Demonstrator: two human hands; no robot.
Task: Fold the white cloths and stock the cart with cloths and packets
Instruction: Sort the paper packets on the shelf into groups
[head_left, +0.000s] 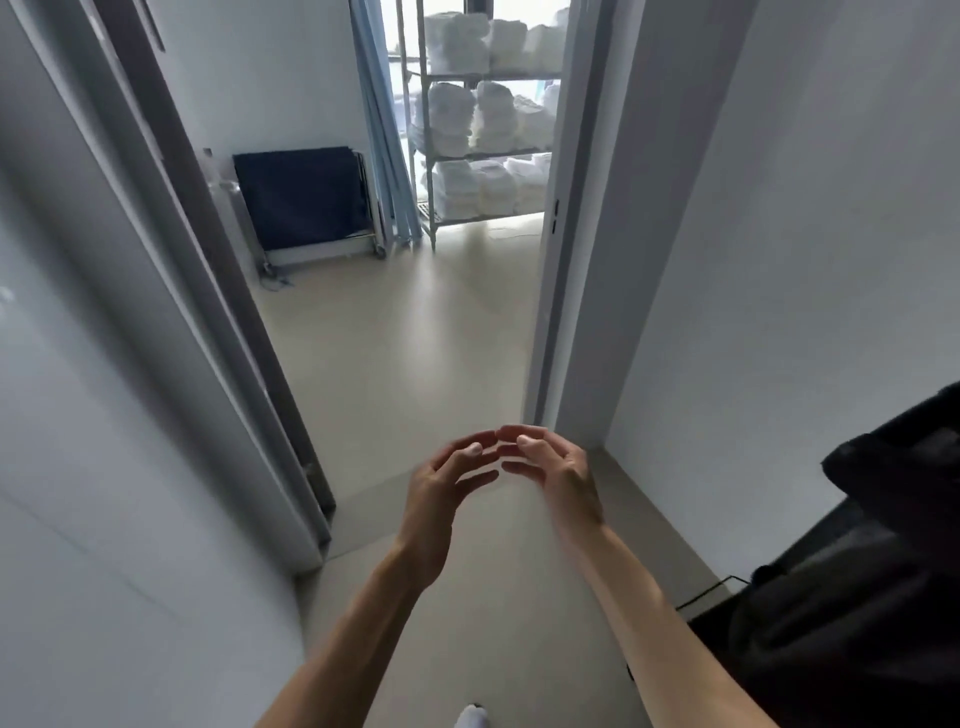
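Observation:
Stacks of folded white cloths (488, 117) fill a metal shelf rack (428, 208) in the room beyond the doorway, far ahead. My left hand (441, 488) and my right hand (556, 467) are raised in front of me over the floor, palms facing each other, fingertips nearly meeting. Their fingers are loosely curled and hold nothing. No cart or packets are in view.
An open door (197, 270) stands along the left of the hallway, and the door frame (566, 260) is on the right. A dark blue folded cot (304, 197) leans on the far wall beside light blue poles (387, 156). A black bag (852, 597) sits at lower right.

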